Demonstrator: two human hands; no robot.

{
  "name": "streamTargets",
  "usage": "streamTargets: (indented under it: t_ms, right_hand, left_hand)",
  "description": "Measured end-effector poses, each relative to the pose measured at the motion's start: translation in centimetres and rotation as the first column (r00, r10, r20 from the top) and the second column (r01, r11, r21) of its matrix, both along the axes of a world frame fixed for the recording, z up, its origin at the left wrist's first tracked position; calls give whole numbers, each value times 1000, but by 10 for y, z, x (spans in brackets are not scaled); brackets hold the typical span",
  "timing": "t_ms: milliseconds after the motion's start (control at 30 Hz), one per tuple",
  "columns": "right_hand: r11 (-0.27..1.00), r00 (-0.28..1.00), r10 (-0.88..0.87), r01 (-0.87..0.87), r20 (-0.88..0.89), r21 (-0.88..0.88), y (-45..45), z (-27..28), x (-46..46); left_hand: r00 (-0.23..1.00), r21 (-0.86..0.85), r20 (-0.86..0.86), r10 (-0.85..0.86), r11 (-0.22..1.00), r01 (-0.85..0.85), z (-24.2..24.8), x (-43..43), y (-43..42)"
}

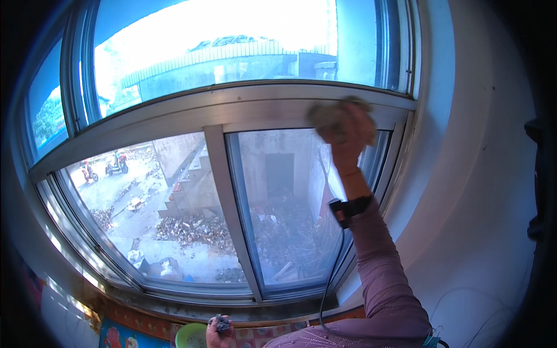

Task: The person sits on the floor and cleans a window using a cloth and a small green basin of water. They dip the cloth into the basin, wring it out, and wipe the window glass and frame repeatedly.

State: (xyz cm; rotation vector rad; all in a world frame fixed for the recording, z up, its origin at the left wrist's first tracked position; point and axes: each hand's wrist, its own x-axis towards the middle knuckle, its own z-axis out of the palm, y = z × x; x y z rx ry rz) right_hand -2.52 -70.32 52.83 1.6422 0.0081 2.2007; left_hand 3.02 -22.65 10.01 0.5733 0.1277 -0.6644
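Note:
My right hand is raised to the metal window frame, pressing a blurred, brownish-green cloth or sponge against the wide crossbar above the lower right pane. A black device is strapped round that wrist, with a cable hanging from it. Low in the view, my left hand holds a dark grey scouring pad, perhaps steel wool, beside a light green basin. The sliding window pane on the lower right looks hazy.
A window sill runs below the frame, over a patterned covering. A white wall stands at the right. The cable hangs down in front of the sill. Outside the glass are rubble, steps and parked motorbikes.

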Motion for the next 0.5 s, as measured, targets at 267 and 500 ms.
streamTargets:
  t_ms: [267, 500]
  right_hand:
    - [917, 911, 51, -205, 409, 343, -7, -30, 39]
    - [937, 889, 275, -162, -367, 309, 93, -95, 102]
  left_hand:
    - [989, 309, -49, 143, 943, -121, 28, -21, 36]
    - [803, 482, 557, -212, 870, -104, 16, -18, 14]
